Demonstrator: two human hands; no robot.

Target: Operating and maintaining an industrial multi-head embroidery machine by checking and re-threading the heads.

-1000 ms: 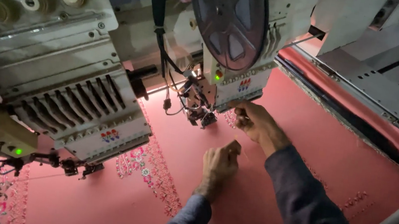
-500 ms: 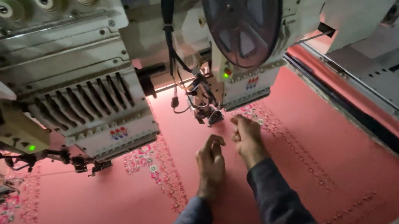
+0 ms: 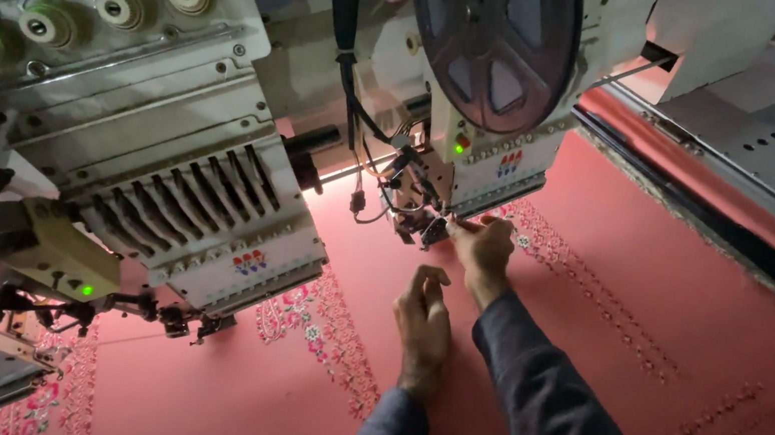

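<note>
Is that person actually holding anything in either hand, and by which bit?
Cannot be told for sure. The right hand has its fingers at the needle area of the embroidery head; the left hand rests on the pink fabric, holding nothing visible.

Both hands on cloth [image 3: 654, 336] below machine head [image 3: 478, 149], right hand [image 3: 482, 249] ahead.

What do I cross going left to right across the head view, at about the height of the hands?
Embroidery head with a green light → floral embroidery on the pink fabric → left hand, resting on the fabric → right hand, fingers up at the needle area of the second head → dotted stitch rows → grey machine frame.
</note>
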